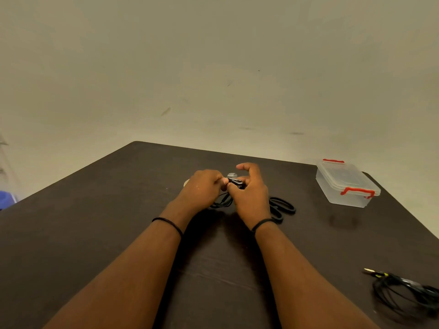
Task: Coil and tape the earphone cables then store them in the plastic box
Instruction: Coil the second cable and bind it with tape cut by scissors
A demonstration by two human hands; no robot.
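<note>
Both hands, the left hand (202, 188) and the right hand (249, 198), pinch a black earphone cable (223, 202) just above the bench (95, 222). The loops could spring loose if a finger slips. The plastic box (346, 186) sits shut, far right.

Clear glossy plastic box (346, 186), matt dark wood-grain table (95, 222), black rubbery cable (403, 293)

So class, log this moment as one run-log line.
stage: taping | both hands: gripping coiled earphone cable | scissors: on table | plastic box: lid on | second cable: untouched
</note>
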